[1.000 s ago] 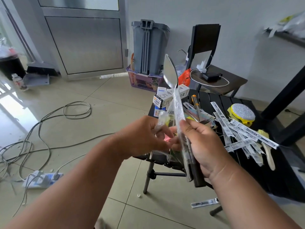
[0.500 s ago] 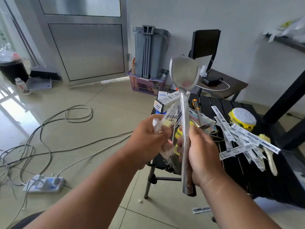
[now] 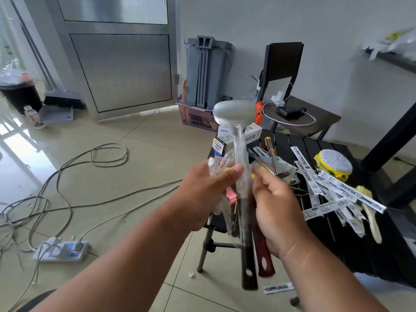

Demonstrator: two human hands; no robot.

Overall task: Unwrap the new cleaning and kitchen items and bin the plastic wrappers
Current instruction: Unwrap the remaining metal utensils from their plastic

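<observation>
A steel ladle (image 3: 234, 113) with a dark handle stands upright between my hands, its bowl turned up and facing me. Clear plastic wrap (image 3: 219, 163) still clings to its shaft. My left hand (image 3: 202, 192) pinches the shaft and grips crumpled wrapper. My right hand (image 3: 273, 206) is curled around the handles lower down; a second red-brown handle (image 3: 264, 262) hangs beside the dark one. A black bin (image 3: 21, 95) stuffed with plastic sits far left by the door.
A black folding table (image 3: 360, 233) on my right carries small boxes (image 3: 227, 140), a screwdriver (image 3: 270, 149), a yellow scrubber (image 3: 334, 164), barcode labels (image 3: 333, 192) and a brush (image 3: 371, 219). Cables and a power strip (image 3: 60, 252) lie on the floor left. A grey bin (image 3: 207, 70) stands behind.
The ladle has turned so its bowl faces me and tipped upright. My left hand has slid up the shaft with the wrapper. A second handle now shows below my right hand.
</observation>
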